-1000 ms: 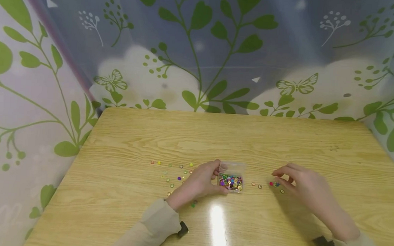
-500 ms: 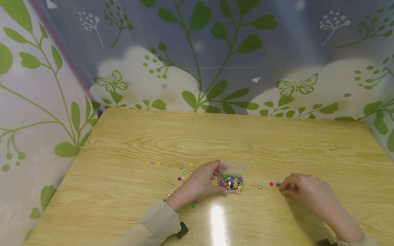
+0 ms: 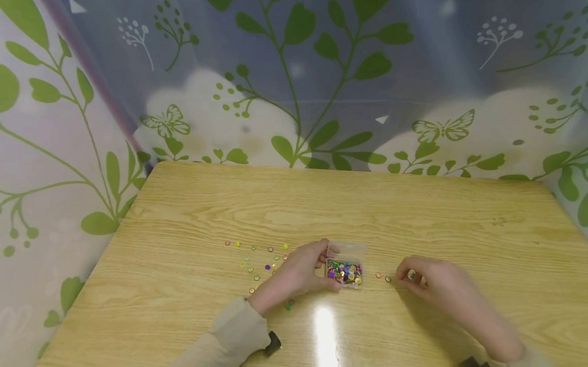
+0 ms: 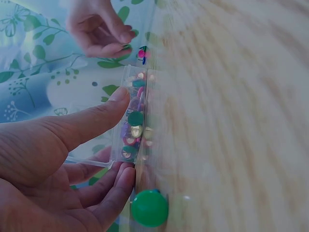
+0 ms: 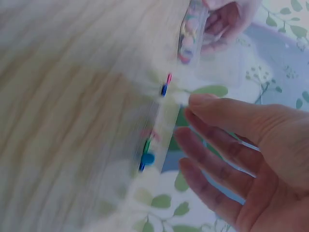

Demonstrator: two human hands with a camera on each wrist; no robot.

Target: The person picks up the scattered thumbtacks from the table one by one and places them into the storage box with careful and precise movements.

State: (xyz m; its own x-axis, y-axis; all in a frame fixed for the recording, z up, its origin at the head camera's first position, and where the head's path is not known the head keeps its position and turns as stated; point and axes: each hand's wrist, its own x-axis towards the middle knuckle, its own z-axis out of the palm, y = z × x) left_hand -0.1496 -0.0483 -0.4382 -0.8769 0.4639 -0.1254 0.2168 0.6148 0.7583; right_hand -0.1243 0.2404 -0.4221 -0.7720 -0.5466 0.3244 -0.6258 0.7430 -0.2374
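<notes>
Your right hand [image 3: 438,281] now sits further left, whether pinching cannot be told, with 2 buttons [image 3: 378,275] between it and the box [image 3: 349,251] your left hand [image 3: 300,267] grips.

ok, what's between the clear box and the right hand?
On the table, head view: a reddish disc nearer the clear box, and a dark-rimmed disc by the right hand.
</notes>
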